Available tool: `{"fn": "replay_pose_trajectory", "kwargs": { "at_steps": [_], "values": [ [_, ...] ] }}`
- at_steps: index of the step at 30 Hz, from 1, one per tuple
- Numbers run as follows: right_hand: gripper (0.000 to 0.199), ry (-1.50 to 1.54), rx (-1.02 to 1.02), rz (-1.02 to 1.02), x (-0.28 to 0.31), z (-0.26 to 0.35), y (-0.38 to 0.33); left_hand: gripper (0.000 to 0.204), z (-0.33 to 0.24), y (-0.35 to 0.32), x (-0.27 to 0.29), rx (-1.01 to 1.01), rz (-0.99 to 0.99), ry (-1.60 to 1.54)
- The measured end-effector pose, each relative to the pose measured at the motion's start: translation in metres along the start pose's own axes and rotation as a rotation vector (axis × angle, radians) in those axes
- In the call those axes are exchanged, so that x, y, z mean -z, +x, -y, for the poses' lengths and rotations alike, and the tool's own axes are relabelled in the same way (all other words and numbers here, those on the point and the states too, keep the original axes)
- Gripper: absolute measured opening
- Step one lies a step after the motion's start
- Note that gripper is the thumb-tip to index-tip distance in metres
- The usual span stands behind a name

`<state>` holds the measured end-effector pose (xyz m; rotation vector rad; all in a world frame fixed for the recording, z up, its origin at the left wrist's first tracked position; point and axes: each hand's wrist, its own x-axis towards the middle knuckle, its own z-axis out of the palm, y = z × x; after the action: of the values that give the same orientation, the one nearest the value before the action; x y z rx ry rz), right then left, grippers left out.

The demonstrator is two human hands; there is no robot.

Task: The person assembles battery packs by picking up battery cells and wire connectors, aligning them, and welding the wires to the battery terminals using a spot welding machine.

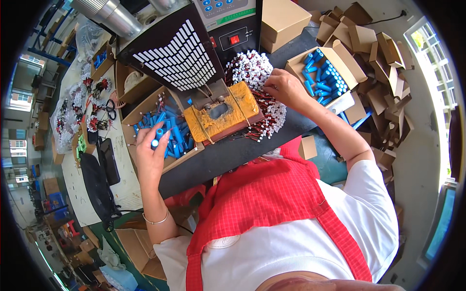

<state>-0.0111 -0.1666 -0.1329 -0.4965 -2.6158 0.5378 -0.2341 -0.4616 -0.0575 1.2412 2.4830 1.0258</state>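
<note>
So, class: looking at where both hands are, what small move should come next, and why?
Probably lift one wire lead from the pile with the right hand: the left hand already holds a blue cell over its box, and the right fingers rest on the leads beside the yellow fixture.

The left hand (149, 150) grips a cell (157, 137) over the cardboard tray (145, 104) that holds more cells (175, 127), with the taped block (224, 114) just to the right of that grip and the slotted panel (179, 53) beyond it. Right of the block, the right hand (286, 87) rests on the pile of wired connectors (252, 68). Farther right of that hand stands an open box of cells (324, 75), with folded cartons (374, 53) heaped beyond.
</note>
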Motion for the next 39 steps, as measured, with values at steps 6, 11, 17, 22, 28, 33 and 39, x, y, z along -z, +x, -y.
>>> {"fn": "replay_pose_trajectory", "kwargs": {
  "at_steps": [6, 11, 17, 22, 28, 33, 39],
  "values": [
    [0.008, 0.143, -0.004, -0.141, 0.021, 0.007, 0.001, 0.027, -0.025, 0.000, -0.019, 0.009, 0.006, -0.320],
    [0.011, 0.431, -0.198, -0.097, 0.056, 0.051, -0.007, 0.032, -0.050, -0.009, -0.066, 0.196, 0.141, -1.035],
    [0.007, 0.587, 0.056, 0.082, 0.051, 0.072, -0.032, 0.035, -0.087, -0.007, -0.089, 0.336, 0.163, -1.292],
    [0.009, 0.897, -0.178, 0.234, 0.035, 0.094, -0.036, 0.029, -0.081, -0.011, -0.106, 0.286, 0.194, -1.280],
    [0.018, 0.943, -0.277, 0.194, 0.022, 0.103, -0.017, 0.026, -0.075, 0.000, -0.089, -0.102, -0.028, -0.530],
    [0.019, 0.865, -0.277, 0.191, 0.019, 0.106, 0.008, 0.023, -0.066, 0.015, -0.084, -0.296, -0.160, -0.170],
    [0.019, 0.868, -0.325, 0.211, 0.012, 0.103, 0.012, 0.021, -0.061, 0.021, -0.094, -0.328, -0.184, -0.159]
  ]
}}
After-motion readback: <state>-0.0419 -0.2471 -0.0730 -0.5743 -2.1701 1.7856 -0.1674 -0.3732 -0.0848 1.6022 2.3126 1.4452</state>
